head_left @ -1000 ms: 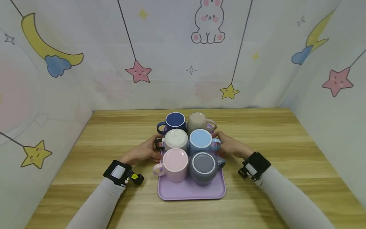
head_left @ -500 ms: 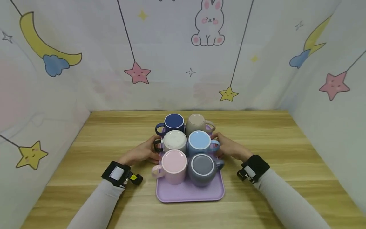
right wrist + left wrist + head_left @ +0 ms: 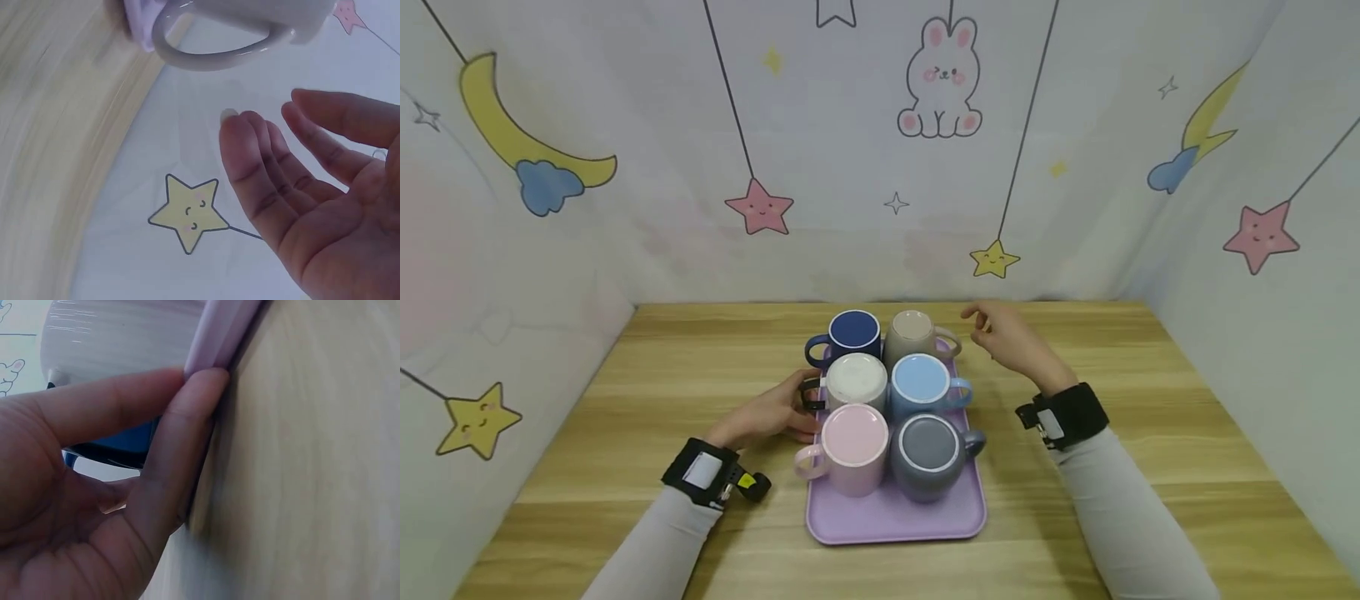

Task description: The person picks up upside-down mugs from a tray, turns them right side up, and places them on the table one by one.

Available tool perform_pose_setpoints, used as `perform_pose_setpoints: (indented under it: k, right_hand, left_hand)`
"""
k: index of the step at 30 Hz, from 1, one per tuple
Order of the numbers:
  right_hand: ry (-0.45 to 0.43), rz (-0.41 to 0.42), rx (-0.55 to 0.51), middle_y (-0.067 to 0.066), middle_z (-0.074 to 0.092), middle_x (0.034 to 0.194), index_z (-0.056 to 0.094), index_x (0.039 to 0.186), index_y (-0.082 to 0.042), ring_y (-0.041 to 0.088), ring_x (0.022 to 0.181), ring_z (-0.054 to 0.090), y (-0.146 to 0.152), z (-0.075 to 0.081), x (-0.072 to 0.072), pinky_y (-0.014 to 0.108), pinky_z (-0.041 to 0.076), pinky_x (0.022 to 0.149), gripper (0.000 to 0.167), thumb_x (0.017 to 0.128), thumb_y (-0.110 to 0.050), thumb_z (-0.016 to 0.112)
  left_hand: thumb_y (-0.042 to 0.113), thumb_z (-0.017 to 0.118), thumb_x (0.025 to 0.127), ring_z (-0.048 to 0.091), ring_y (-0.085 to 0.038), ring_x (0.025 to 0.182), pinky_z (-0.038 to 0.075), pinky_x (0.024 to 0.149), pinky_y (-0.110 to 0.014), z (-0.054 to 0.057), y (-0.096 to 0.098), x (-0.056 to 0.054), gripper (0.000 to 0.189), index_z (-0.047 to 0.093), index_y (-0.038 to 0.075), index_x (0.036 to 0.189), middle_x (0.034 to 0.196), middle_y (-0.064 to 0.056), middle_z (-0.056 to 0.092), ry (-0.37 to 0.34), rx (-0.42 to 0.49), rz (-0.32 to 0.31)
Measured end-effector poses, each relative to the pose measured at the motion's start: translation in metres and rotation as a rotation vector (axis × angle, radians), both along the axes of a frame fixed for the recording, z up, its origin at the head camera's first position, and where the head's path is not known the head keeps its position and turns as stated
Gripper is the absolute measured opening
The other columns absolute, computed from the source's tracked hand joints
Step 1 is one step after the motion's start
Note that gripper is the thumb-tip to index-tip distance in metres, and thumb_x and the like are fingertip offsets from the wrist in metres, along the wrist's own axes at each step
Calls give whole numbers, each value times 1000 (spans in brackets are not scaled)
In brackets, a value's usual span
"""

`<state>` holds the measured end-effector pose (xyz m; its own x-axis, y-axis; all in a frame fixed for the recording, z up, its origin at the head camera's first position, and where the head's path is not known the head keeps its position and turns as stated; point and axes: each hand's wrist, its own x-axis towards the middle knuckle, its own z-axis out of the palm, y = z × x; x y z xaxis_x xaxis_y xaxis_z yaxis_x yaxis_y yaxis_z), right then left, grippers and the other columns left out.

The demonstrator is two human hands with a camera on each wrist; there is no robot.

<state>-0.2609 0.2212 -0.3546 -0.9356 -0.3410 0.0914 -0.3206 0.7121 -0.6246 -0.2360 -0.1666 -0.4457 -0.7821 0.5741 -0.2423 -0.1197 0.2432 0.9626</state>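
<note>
R hand point(image 3: 1017, 342) has left R side of the tray point(image 3: 895, 517), now just beyond handle of beige mug point(image 3: 913, 327), fingers loosely bent, apart. L hand point(image 3: 769, 413) stays put; only L wrist cam shows thumb + finger pinching tray's edge, partly hidden in head view by white mug point(image 3: 857, 377). Tray's on table point(image 3: 1030, 521) w/ 6 upturned mugs point(image 3: 854, 437); R wrist cam crops beige one.

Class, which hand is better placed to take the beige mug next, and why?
Right hand, probably: it holds nothing and is nearer the beige mug, whose handle points its way; the left hand pinches the tray.
</note>
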Motion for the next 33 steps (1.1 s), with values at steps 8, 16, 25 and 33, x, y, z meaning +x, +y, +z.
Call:
perform_pose_setpoints:
  k: [8,16,25,33]
  right_hand:
    - [-35,32,-105,25,63,114,63,129,8,32,89,66,0,-16,-2,40,61,72,32,98,2,66]
    - [34,149,30,23,69,122,66,128,8,38,110,65,-20,-22,-6,52,57,96,30,101,-4,65]
    - [192,92,148,15,74,104,74,114,3,31,98,70,-31,-24,-16,46,60,87,19,97,-5,72]
    - [195,95,174,6,71,87,75,100,-1,21,81,64,-29,-23,-20,39,57,75,6,96,-6,74]
  left_hand:
    - [-13,67,90,67,-19,83,65,78,-33,-3,-3,10,91,9,-3,160,119,-24,50,-13,10,1]
    - [-11,69,89,68,-19,83,65,78,-34,-12,-6,17,94,8,-6,160,119,-25,51,18,8,2]
    - [-11,70,89,68,-20,85,65,80,-36,-4,0,1,94,9,-5,161,123,-28,49,38,-43,13]
    - [-11,68,91,68,-21,87,65,81,-36,1,-1,-2,93,9,-3,161,125,-28,47,13,-20,6]
